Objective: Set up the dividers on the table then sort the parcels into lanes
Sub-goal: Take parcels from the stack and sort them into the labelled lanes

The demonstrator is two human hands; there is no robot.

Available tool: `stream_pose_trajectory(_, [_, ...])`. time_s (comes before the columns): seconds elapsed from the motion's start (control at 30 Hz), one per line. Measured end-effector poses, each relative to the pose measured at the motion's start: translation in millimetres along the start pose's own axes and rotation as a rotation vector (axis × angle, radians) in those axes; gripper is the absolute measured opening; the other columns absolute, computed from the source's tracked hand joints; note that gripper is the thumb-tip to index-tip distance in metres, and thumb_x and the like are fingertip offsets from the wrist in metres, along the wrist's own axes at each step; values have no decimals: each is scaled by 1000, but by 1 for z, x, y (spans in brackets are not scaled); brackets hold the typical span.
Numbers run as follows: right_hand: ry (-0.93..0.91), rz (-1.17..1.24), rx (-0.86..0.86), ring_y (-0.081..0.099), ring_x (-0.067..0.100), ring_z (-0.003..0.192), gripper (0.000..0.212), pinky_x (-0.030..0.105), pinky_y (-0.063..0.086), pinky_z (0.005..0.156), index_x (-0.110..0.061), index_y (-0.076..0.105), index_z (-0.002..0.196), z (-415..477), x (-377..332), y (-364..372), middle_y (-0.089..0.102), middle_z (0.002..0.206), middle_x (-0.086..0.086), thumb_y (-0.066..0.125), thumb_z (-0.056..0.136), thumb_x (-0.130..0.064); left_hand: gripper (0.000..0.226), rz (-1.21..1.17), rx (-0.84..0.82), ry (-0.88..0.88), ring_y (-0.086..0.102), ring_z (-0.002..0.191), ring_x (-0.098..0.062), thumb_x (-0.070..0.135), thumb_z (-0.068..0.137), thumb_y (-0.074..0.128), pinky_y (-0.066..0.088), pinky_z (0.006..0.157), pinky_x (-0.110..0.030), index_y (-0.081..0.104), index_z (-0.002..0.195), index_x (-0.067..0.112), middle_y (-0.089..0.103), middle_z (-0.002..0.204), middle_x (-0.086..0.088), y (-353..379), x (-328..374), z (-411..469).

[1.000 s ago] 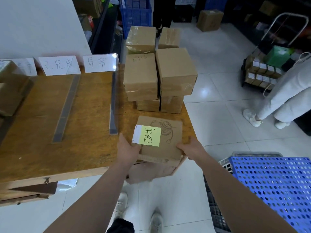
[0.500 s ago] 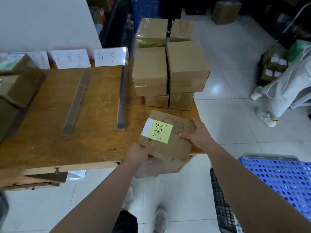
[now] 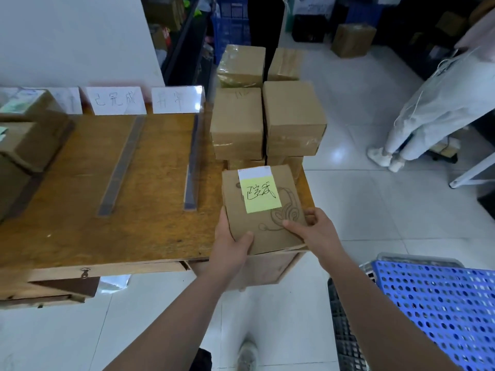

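I hold a flat brown parcel (image 3: 257,223) with a yellow sticky note (image 3: 261,195) and a headset drawing, over the table's front right corner. My left hand (image 3: 231,243) grips its near left corner, my right hand (image 3: 316,231) its near right edge. Two clear dividers lie on the wooden table (image 3: 107,236): one (image 3: 122,167) in the middle, one (image 3: 192,163) further right. White lane labels (image 3: 119,100) stand along the table's back edge. A stack of brown parcels (image 3: 267,119) fills the right end of the table, just behind the held parcel.
More brown boxes (image 3: 24,145) sit at the table's left end. A blue perforated crate (image 3: 439,306) stands on the floor at the right. A person in white clothes (image 3: 434,108) stands at the right. Shelves and boxes fill the dark background.
The parcel has been turned so that the sticky note reads upright. Both hands shifted to its near edge, and it sits a little higher, closer to the stack.
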State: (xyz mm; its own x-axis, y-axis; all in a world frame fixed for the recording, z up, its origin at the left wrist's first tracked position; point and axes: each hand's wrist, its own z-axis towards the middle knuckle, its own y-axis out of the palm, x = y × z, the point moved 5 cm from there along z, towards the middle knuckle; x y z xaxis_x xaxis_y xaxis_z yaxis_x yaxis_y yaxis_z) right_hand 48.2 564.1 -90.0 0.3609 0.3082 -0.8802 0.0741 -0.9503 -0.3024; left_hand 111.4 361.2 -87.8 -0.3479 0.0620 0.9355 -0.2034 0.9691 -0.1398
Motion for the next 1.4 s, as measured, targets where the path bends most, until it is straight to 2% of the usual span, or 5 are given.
stream_pose_trajectory(0.2, [-195, -12, 8, 63, 12, 99, 61, 33, 57, 84, -22, 51, 120, -11, -77, 31, 62, 110, -5, 82, 71, -41, 67, -149, 172, 83, 54, 112, -10, 7, 94, 58, 52, 63, -10, 27, 148, 30, 53, 125, 9, -50, 48, -9])
stream_pose_trajectory(0.43, [-301, 15, -85, 61, 10, 101, 59, 35, 55, 88, -21, 51, 122, -13, -152, 106, 61, 114, -5, 80, 74, -38, 58, -198, 376, 156, 57, 101, -7, 22, 95, 61, 50, 59, -12, 34, 146, 23, 54, 130, 4, -137, 86, 1])
stream_pose_trajectory(0.97, [-319, -66, -132, 55, 2, 87, 50, 16, 43, 62, -19, 48, 126, 5, -278, 393, 57, 106, -9, 72, 84, -34, 46, 14, 454, 167, 48, 108, -10, 29, 103, 47, 39, 86, -24, 37, 147, 21, 51, 124, 7, -424, 105, 99])
stream_pose_trajectory(1.17, [-280, -187, -143, 52, 9, 102, 51, 31, 51, 90, -16, 46, 135, 29, -290, 473, 58, 128, -1, 64, 90, -31, 43, 152, 354, 102, 51, 116, -15, 29, 102, 47, 41, 88, -26, 44, 143, 18, 55, 135, -2, -492, 88, 159])
stream_pose_trajectory(1.4, [-157, -157, -182, 52, 13, 109, 41, 30, 49, 89, -17, 49, 136, 87, -287, 519, 57, 130, 0, 51, 98, -33, 45, 96, 299, 7, 48, 123, -17, 26, 103, 47, 40, 93, -31, 38, 147, 21, 52, 138, -1, -511, 65, 223])
